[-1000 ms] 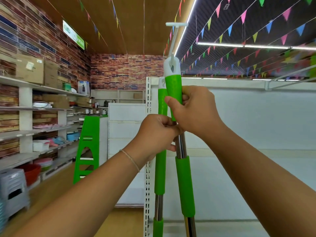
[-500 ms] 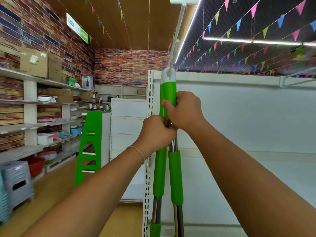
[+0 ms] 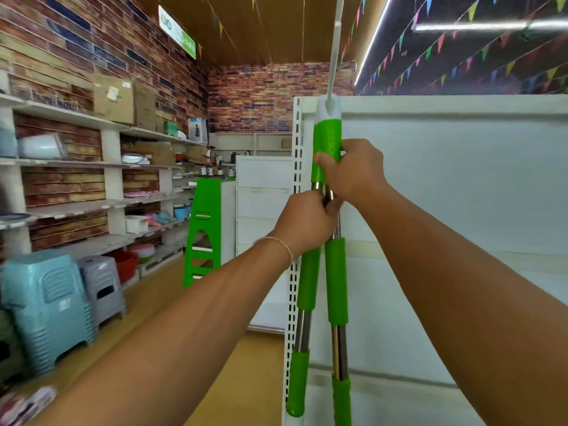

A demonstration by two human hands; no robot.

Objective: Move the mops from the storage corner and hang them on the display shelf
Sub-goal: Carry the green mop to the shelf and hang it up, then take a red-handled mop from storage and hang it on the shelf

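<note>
A white display shelf (image 3: 445, 186) fills the right half of the scene, its slotted upright (image 3: 295, 167) at its left edge. Along the brick wall on the left run stocked wall shelves (image 3: 92, 167), with stacked blue stools (image 3: 46, 305) and grey stools (image 3: 101, 284) on the floor near them and a green step ladder (image 3: 203, 232) farther back. In front of the upright stand two mop handles (image 3: 333, 272), green sleeves over steel, nearly upright and crossing where they are held. The right hand (image 3: 353, 172) grips the upper green sleeve; the left hand (image 3: 307, 221) is wrapped round the steel section just below it.
</note>
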